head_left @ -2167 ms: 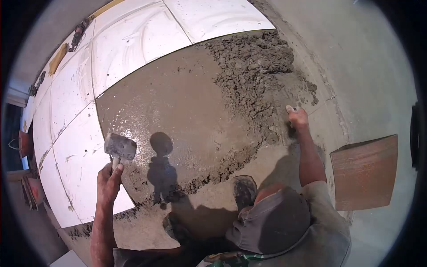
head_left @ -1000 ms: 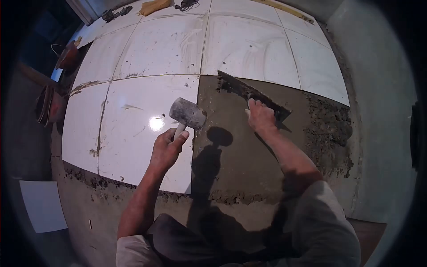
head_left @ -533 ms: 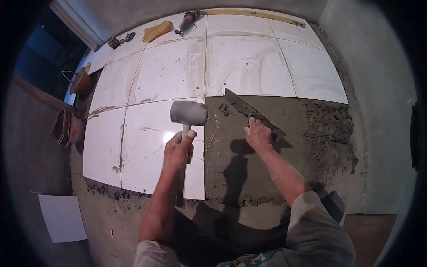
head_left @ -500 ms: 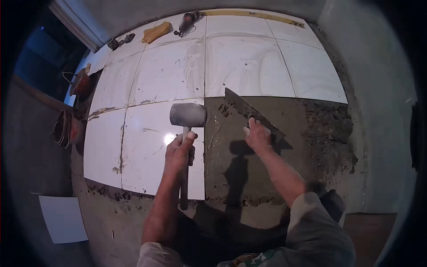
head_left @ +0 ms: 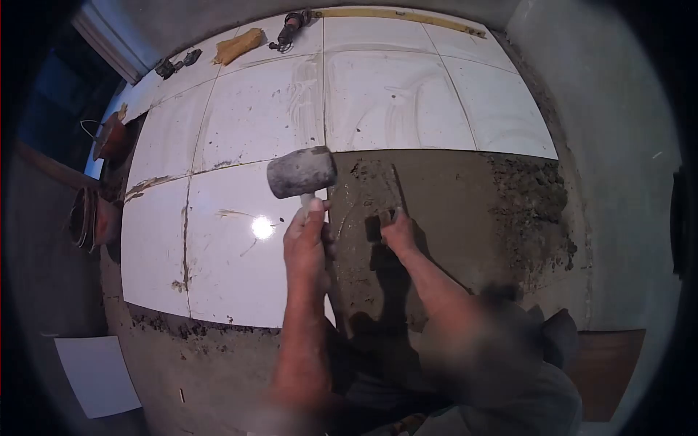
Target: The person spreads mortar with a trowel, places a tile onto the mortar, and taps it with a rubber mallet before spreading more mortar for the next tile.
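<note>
My left hand (head_left: pixel 307 236) is wrapped around the handle of a rubber mallet (head_left: pixel 302 172), held head up in front of the white tiles. My right hand (head_left: pixel 398 232) grips a flat trowel (head_left: pixel 397 190) over the grey mortar bed (head_left: pixel 454 211). The trowel's blade is seen nearly edge-on, and part of it is hidden by the hand and arm. Left of the bed lies a laid white tile (head_left: pixel 236 254). Smoothed mortar covers the middle of the bed, while rough, lumpy mortar (head_left: pixel 527 211) lies along its right side.
At the far wall are a yellow level (head_left: pixel 400 13), an angle grinder (head_left: pixel 291 30) and a yellowish cloth (head_left: pixel 238 46). Buckets (head_left: pixel 94 218) stand at the left. A cut white piece (head_left: pixel 98 376) lies lower left, a brown board (head_left: pixel 607 374) lower right.
My right hand has moved left and slightly down with the trowel, whose blade has turned from a diagonal to a steeper angle. The mallet is tilted and closer to the camera. The view shifted slightly.
</note>
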Demonstrator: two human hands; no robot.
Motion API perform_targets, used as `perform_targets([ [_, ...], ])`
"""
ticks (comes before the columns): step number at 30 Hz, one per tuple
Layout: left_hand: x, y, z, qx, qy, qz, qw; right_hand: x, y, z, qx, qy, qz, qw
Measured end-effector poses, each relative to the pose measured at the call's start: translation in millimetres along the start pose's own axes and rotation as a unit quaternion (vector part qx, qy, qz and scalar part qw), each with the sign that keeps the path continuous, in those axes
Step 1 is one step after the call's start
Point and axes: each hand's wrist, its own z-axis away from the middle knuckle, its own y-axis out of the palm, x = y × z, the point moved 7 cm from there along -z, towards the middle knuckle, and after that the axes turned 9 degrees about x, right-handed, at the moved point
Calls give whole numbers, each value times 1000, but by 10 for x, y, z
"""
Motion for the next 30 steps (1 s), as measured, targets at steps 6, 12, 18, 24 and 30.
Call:
perform_targets([
  [6, 163, 72, -3, 3, -64, -13, 998, 363, 354, -32, 69, 129, -6, 989],
  [12, 94, 41, -40, -4, -27, -2, 1000, 127, 117, -122, -28, 110, 76, 991],
  [18, 107, 1, -47, -20, -23, 3, 1000, -313, 359, -241, -27, 150, -82, 985],
  [24, 111, 116, -45, -4, -9, -28, 1000, 490, 618, -77, 124, 136, 83, 979],
  [30, 147, 148, -77, 0, -34, -23, 999, 276, 173, -45, 76, 140, 108, 981],
])
